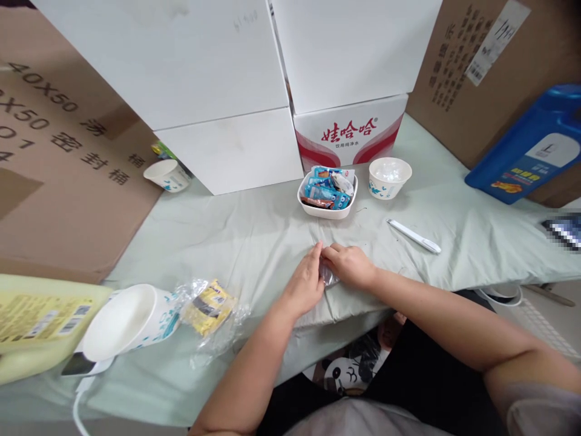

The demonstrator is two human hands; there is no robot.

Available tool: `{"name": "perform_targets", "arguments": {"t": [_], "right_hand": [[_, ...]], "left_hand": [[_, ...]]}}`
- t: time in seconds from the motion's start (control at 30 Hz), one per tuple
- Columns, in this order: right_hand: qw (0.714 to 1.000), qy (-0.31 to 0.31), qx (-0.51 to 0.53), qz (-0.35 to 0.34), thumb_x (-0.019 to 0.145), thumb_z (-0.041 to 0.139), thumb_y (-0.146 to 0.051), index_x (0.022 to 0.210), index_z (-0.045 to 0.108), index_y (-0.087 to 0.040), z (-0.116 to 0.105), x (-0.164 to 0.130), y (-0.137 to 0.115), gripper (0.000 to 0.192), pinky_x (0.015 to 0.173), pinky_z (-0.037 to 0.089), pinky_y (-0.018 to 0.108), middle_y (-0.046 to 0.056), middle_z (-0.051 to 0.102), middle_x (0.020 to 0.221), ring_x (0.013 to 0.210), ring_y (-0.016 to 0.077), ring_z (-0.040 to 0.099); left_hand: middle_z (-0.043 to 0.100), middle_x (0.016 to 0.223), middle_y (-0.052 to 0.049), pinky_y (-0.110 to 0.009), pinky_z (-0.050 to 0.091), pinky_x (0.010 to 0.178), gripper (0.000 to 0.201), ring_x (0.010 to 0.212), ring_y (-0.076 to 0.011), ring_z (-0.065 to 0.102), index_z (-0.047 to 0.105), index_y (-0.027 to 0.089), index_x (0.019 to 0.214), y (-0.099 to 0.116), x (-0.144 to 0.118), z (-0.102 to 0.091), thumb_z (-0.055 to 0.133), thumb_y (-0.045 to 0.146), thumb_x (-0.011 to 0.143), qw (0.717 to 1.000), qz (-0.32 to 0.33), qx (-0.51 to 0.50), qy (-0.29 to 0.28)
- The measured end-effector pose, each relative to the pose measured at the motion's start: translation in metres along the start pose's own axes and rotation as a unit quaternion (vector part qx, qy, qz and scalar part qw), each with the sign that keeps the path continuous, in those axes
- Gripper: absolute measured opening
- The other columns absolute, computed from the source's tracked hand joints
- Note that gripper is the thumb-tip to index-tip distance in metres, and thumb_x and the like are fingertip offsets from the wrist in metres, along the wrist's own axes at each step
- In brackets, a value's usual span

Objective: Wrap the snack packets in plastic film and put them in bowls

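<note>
Together, the left hand (305, 280) and right hand (348, 264) pinch a small clear plastic packet (327, 275) on the pale green cloth-covered desk (254, 236), just near of the white bowl of blue sachets (327, 194).

hidden — clear packet (327, 277) mostly under both hands | blurred — dark object (565, 230), right edge

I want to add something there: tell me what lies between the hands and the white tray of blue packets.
In the head view, only bare, wrinkled green cloth lies between the hands, left and right, and the white tray.
</note>
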State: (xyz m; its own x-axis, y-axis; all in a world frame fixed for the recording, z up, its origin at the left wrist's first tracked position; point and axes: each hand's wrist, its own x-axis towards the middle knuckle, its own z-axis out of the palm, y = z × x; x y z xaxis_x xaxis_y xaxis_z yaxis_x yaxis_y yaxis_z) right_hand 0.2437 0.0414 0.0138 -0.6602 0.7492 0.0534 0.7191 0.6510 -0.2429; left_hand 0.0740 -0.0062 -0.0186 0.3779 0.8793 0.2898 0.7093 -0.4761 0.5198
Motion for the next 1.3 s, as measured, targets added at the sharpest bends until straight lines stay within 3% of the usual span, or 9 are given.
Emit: {"name": "perform_targets", "arguments": {"t": [0.4,0.6,0.7,0.83,0.9,1.0,1.1,1.2,1.3], "right_hand": [[0.992,-0.02,-0.057,0.109,0.101,0.027,-0.032,0.11,0.053,-0.015,-0.005,0.014,-0.011,0.032,0.061,0.041,0.03,0.012,0.07,0.094,0.079,0.0248,0.068],[0.992,-0.035,-0.062,0.105,0.095,0.033,-0.016,0.111,0.054,-0.014,0.001,0.02,-0.022,0.027,0.064,0.044,0.032,0.014,0.066,0.099,0.081,0.0252,0.066],[0.991,0.001,-0.069,0.113,0.097,0.035,-0.025,0.108,0.057,-0.014,-0.002,0.02,-0.005,0.027,0.07,0.045,0.034,0.016,0.064,0.102,0.09,0.0273,0.062],[0.98,0.07,-0.097,0.16,0.094,0.043,-0.021,0.103,0.061,-0.01,-0.016,0.02,0.028,0.023,0.082,0.044,0.039,0.019,0.062,0.104,0.099,0.0294,0.055],[0.987,0.106,-0.08,0.089,0.092,0.046,-0.02,0.101,0.063,-0.011,-0.019,0.015,0.031,0.021,0.088,0.042,0.04,0.017,0.062,0.106,0.101,0.0282,0.053],[0.989,0.097,-0.036,-0.11,0.092,0.05,-0.023,0.104,0.063,-0.015,-0.013,0.005,0.014,0.019,0.09,0.044,0.035,0.01,0.064,0.106,0.101,0.0229,0.054],[0.986,0.048,-0.055,-0.147,0.091,0.052,-0.017,0.097,0.065,-0.018,-0.007,-0.005,0.001,0.015,0.08,0.046,0.029,0.006,0.066,0.096,0.089,0.0191,0.056],[0.992,0.024,-0.07,-0.105,0.089,0.049,-0.012,0.087,0.067,-0.02,-0.028,-0.004,0.019,0.019,0.073,0.046,0.025,0.003,0.066,0.088,0.082,0.0166,0.057],[0.991,0.099,-0.09,0.002,0.094,0.037,-0.014,0.101,0.066,-0.014,-0.076,0.01,0.065,0.03,0.079,0.047,0.032,0.011,0.065,0.098,0.093,0.0222,0.057]], "left_hand": [[0.045,0.143,-0.022,-0.049,0.046,0.104,0.073,0.132,-0.0284,0.046,0.018,0.011,0.148,-0.005,0.002,0.002,0.042,0.004,0.081,0.998,0.003,0.043,0.044],[0.058,0.122,-0.014,-0.046,0.045,0.103,0.032,0.119,-0.0266,0.051,0.058,0.013,0.11,0.01,0.007,-0.012,0.045,0.005,0.082,0.99,-0.006,0.091,0.108],[0.066,0.102,-0.008,-0.045,0.048,0.095,0.01,0.105,-0.0258,0.055,0.062,0.018,0.085,0.016,0.009,-0.017,0.054,0.013,0.085,0.993,-0.014,0.1,0.065],[0.068,0.099,-0.006,-0.043,0.049,0.09,0.005,0.1,-0.0246,0.056,0.062,0.019,0.082,0.017,0.01,-0.014,0.062,0.014,0.081,0.991,-0.046,0.104,0.066],[0.067,0.1,-0.006,-0.043,0.049,0.089,0.006,0.1,-0.0249,0.056,0.062,0.019,0.083,0.016,0.009,-0.013,0.063,0.014,0.081,0.991,-0.047,0.105,0.065],[0.066,0.103,-0.007,-0.042,0.049,0.09,0.009,0.101,-0.0247,0.057,0.062,0.019,0.086,0.009,0.007,-0.013,0.06,0.012,0.081,0.992,-0.052,0.092,0.075],[0.063,0.106,-0.008,-0.04,0.05,0.091,0.016,0.102,-0.0232,0.057,0.061,0.018,0.089,0.001,0.005,-0.015,0.054,0.006,0.081,0.988,-0.08,0.074,0.113],[0.063,0.103,-0.008,-0.042,0.05,0.088,0.013,0.1,-0.0247,0.057,0.06,0.019,0.087,0.0,0.005,-0.015,0.054,0.009,0.081,0.985,-0.09,0.084,0.12],[0.062,0.103,-0.009,-0.047,0.05,0.085,0.009,0.1,-0.0285,0.054,0.059,0.02,0.085,0.005,0.006,-0.012,0.057,0.012,0.081,0.984,-0.084,0.121,0.1]]}}
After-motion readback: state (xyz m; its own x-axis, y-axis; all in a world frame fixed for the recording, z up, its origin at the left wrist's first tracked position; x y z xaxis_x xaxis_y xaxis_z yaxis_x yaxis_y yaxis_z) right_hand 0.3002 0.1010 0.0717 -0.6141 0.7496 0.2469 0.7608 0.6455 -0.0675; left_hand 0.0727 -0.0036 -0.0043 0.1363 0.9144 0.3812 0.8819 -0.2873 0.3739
